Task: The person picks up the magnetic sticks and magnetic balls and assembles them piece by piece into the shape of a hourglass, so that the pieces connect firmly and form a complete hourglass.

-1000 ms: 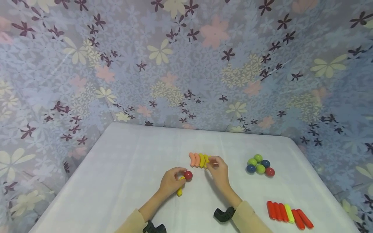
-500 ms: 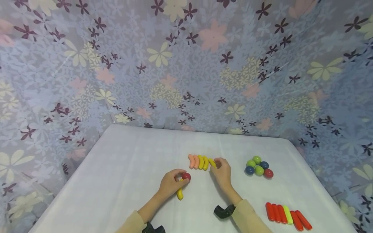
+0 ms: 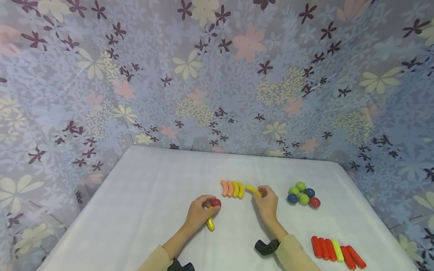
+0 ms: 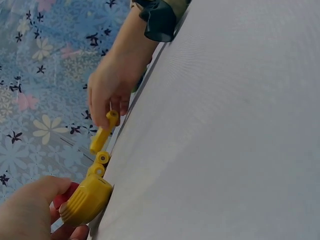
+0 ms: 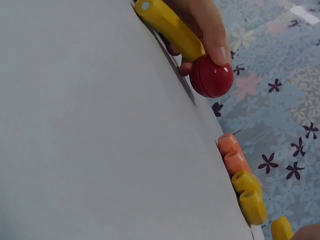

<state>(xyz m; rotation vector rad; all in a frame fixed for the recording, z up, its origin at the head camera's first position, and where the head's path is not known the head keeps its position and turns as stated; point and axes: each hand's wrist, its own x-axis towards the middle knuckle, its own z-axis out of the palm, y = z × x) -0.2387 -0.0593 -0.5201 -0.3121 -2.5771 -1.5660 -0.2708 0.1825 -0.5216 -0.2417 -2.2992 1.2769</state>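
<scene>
Our left hand (image 3: pixel 198 213) is curled round a yellow stick (image 3: pixel 210 223) and a red ball (image 3: pixel 216 203). The ball sits at the top end of the stick, and our thumb rests on it, so we think the hand is keeping the two pushed together. The low end of the stick pokes out under the hand and points back at us. Both are near the middle of the white table (image 3: pixel 149 203). Our right hand (image 3: pixel 266 203) pinches another yellow piece (image 3: pixel 252 190) at one end with the fingertips. This piece is tipped to one side and is just right of a short row (image 3: pixel 232 189) of two pink and two yellow bent pieces, with a small gap between. The four lie side by side and touch, like little bananas in a line. We hold the piece by its end, maybe so the other end stays free. To the right, well apart from our hands, is a bunch of balls (image 3: pixel 301 194), green, blue and red, all pushed close in one bunch so they do not roll off. Near the front right corner is a row of straight sticks (image 3: pixel 335 252), red ones with one light green one in it. They lie flat and neat, out of our way. A wall with a flower cloth (image 3: pixel 217 75) stands behind and beside the table.
</scene>
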